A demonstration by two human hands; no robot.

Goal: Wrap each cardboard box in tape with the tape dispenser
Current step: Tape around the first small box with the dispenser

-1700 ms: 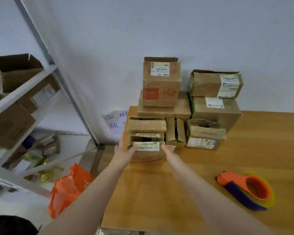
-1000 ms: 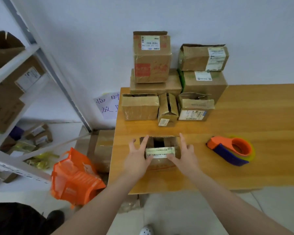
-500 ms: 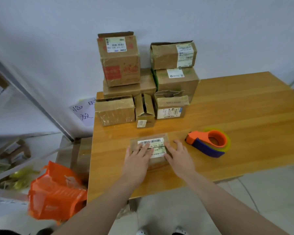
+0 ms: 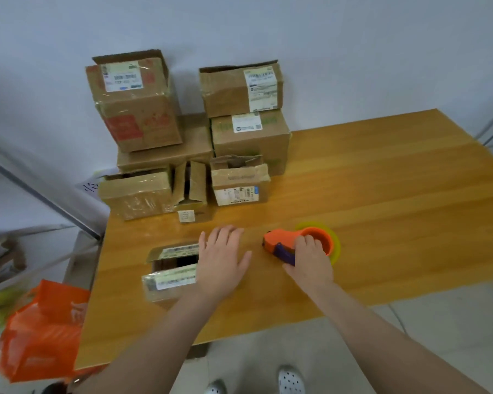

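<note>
A small cardboard box [image 4: 170,273] with white labels lies near the front left of the wooden table [image 4: 382,194], its top flaps parted. My left hand [image 4: 222,260] rests flat on its right part, fingers straight. To the right sits the orange and purple tape dispenser [image 4: 285,243] with a yellow tape roll. My right hand [image 4: 308,261] grips the dispenser, fingers curled over its orange ring.
A pile of several cardboard boxes [image 4: 191,140] stands against the wall at the table's back left. An orange bag [image 4: 43,331] lies on the floor left of the table, beside a metal shelf [image 4: 40,189]. My shoes [image 4: 289,381] show below the table's front edge.
The small box came from the pile to the table's front. My right hand left the box and moved right onto the tape dispenser. My left hand stays on the box.
</note>
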